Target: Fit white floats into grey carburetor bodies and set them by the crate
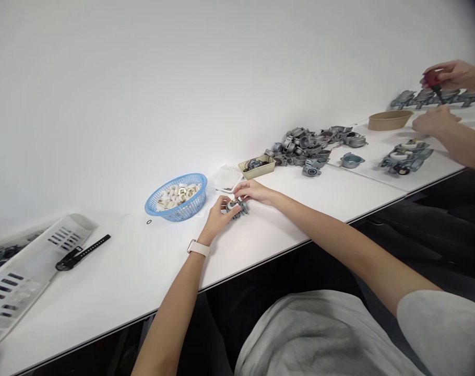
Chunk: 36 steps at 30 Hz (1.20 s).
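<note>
A small grey metal carburetor body (243,208) with a white piece in its top rests on the white table. The fingers and thumb of my left hand (218,218) wrap round its left side. From the right, my right hand (256,191) reaches over the top of it, thumb and fingertips pinched together. Whatever sits between those fingertips is too small to make out. Just behind my hands are a blue plastic basket (178,214) holding white plastic floats and a shallow clear tray (226,180) with small bits in it.
A cream box (259,169) of dark rings stands before a heap of grey metal bowls (300,146). Further right are a brown tub (390,121), a carburetor assembly (405,156) and a co-worker's hands with a red screwdriver (433,81). A black watch (71,259) lies left by a white basket (22,282).
</note>
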Each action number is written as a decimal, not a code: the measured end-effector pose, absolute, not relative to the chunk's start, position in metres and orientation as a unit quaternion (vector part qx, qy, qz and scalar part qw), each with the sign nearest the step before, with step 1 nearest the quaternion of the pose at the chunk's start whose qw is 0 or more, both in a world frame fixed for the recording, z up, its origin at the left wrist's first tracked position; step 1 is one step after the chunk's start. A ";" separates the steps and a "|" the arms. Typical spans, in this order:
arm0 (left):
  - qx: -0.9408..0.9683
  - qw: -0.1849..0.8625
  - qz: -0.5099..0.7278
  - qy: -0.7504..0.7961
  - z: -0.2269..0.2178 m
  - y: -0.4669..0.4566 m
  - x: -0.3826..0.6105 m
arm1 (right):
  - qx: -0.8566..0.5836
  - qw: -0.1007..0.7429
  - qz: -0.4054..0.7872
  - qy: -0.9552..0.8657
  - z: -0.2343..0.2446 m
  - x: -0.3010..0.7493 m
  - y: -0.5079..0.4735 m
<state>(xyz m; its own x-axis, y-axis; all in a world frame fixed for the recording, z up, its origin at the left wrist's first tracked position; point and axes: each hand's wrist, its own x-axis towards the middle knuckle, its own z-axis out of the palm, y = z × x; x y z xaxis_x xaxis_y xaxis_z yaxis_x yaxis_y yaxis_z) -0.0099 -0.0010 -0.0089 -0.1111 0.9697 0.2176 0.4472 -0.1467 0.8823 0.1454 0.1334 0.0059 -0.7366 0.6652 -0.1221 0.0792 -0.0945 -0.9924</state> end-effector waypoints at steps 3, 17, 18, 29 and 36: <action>0.604 0.283 0.456 0.589 -0.007 -0.002 -0.009 | -0.291 0.215 0.682 -0.636 0.005 0.146 0.133; 0.623 0.250 0.422 0.609 -0.003 -0.007 -0.010 | -0.284 0.225 0.693 -0.623 0.008 0.147 0.128; 0.624 0.250 0.420 0.610 -0.002 -0.007 -0.010 | -0.285 0.226 0.693 -0.622 0.008 0.147 0.127; 0.630 0.250 0.419 0.605 0.002 -0.011 -0.009 | -0.285 0.225 0.688 -0.628 0.004 0.148 0.128; 0.631 0.250 0.411 0.609 0.006 -0.012 -0.008 | -0.283 0.227 0.690 -0.627 0.002 0.148 0.129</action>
<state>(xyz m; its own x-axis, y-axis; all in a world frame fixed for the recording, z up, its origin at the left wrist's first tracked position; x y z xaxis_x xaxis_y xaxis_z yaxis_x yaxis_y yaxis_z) -0.0082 -0.0123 0.0055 -0.0790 0.9739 0.2130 0.5624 -0.1329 0.8161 0.1479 0.1289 0.0019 -0.7362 0.6684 -0.1063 0.0419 -0.1118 -0.9928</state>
